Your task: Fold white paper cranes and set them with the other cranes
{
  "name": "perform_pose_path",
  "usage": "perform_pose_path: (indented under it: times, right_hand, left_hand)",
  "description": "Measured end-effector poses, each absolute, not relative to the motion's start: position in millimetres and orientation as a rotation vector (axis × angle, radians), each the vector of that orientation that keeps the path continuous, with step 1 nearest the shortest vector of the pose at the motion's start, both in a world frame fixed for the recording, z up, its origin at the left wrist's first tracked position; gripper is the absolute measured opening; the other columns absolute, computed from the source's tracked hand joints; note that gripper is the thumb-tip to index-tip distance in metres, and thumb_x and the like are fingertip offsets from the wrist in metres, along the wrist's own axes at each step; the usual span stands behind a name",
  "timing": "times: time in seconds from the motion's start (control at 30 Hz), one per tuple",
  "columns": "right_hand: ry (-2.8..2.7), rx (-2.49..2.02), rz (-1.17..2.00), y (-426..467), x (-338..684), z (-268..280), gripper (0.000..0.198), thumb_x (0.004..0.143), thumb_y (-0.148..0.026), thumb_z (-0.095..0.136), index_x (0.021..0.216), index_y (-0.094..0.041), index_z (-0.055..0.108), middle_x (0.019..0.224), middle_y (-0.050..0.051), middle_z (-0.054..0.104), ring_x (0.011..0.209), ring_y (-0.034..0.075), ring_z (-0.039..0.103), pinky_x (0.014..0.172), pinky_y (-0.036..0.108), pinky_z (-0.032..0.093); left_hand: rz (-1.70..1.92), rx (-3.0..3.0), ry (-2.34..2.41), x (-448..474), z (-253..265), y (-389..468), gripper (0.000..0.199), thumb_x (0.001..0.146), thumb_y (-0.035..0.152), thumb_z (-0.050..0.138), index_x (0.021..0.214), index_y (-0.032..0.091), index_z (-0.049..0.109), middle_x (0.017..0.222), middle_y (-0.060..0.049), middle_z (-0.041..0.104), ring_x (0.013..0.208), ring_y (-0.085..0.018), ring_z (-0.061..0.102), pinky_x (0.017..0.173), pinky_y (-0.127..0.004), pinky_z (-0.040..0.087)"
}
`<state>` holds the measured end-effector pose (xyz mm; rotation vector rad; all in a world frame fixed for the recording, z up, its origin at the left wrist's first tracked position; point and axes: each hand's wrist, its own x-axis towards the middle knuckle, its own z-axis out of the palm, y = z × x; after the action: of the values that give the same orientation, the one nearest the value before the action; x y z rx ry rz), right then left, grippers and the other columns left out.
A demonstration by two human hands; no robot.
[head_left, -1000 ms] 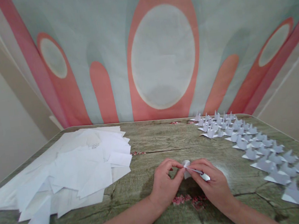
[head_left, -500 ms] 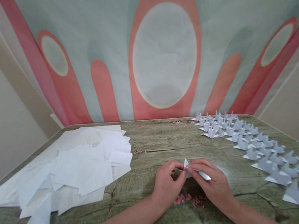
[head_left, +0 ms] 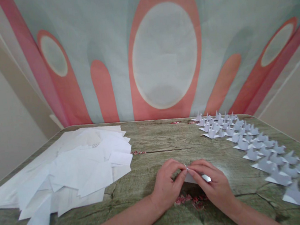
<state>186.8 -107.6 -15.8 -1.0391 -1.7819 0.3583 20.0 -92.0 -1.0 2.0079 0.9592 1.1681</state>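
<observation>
A small folded piece of white paper [head_left: 191, 178] is between my two hands, just above the middle front of the table. My left hand [head_left: 168, 179] pinches its upper tip with thumb and forefinger. From the other side my right hand [head_left: 212, 180] pinches the same tip, and a folded edge of the paper shows beside its fingers. Much of the paper is covered by my fingers, so its full shape is hidden. To the right stand several rows of folded white paper birds [head_left: 266, 165], the nearest one larger in view.
A spread heap of loose white paper sheets [head_left: 83, 173] covers the left side of the wood-patterned table [head_left: 153, 138]. One folded triangular sheet [head_left: 41, 216] lies at the heap's front. A patterned backdrop [head_left: 111, 29] hangs behind the table's far edge.
The paper's pointed tip, upright between my fingers before, is now pressed down and pinched by both hands. My fingertips have come closer together. The heap and the birds stay put.
</observation>
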Motion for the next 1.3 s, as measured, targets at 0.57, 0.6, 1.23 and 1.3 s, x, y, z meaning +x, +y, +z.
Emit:
perform_pose_path:
  times: [0.57, 0.6, 1.23, 1.3]
  right_hand:
    - [-1.812, -1.078, 0.388, -109.3, 187.9, -16.1, 0.013, 0.084, -0.021, 0.054, 0.088, -0.022, 0.067, 0.081, 0.004, 0.062, 0.078, 0.018, 0.057, 0.068, 0.031, 0.046]
    - [-1.813, -1.079, 0.393, -109.8, 187.8, -16.0, 0.013, 0.084, -0.02, 0.054, 0.088, -0.022, 0.067, 0.081, 0.004, 0.062, 0.077, 0.018, 0.057, 0.067, 0.031, 0.046]
    - [-1.66, -1.079, 0.538, -106.6, 185.0, -14.7, 0.011, 0.084, -0.026, 0.056, 0.085, -0.021, 0.065, 0.08, 0.004, 0.062, 0.076, 0.017, 0.059, 0.067, 0.029, 0.048]
    - [-1.664, -1.079, 0.558, -106.2, 184.9, -15.3, 0.01, 0.084, -0.026, 0.056, 0.084, -0.021, 0.065, 0.08, 0.003, 0.061, 0.076, 0.017, 0.058, 0.067, 0.029, 0.047]
  left_hand:
    - [1.233, 1.936, 1.014, 21.0, 1.3, -91.8, 0.008, 0.083, 0.021, 0.055, 0.077, 0.017, 0.059, 0.077, -0.002, 0.059, 0.077, -0.015, 0.055, 0.074, -0.026, 0.043]
    - [1.229, 1.938, 1.006, 20.8, 1.3, -91.6, 0.009, 0.083, 0.022, 0.055, 0.077, 0.017, 0.059, 0.077, -0.002, 0.059, 0.077, -0.015, 0.055, 0.074, -0.025, 0.042]
    - [1.148, 1.908, 0.947, 23.4, 2.7, -92.8, 0.007, 0.082, 0.02, 0.056, 0.079, 0.017, 0.061, 0.081, -0.003, 0.056, 0.082, -0.015, 0.053, 0.076, -0.026, 0.042]
    - [1.154, 1.912, 0.975, 23.4, 1.1, -92.2, 0.007, 0.082, 0.02, 0.056, 0.079, 0.017, 0.061, 0.081, -0.003, 0.056, 0.082, -0.015, 0.053, 0.076, -0.026, 0.041]
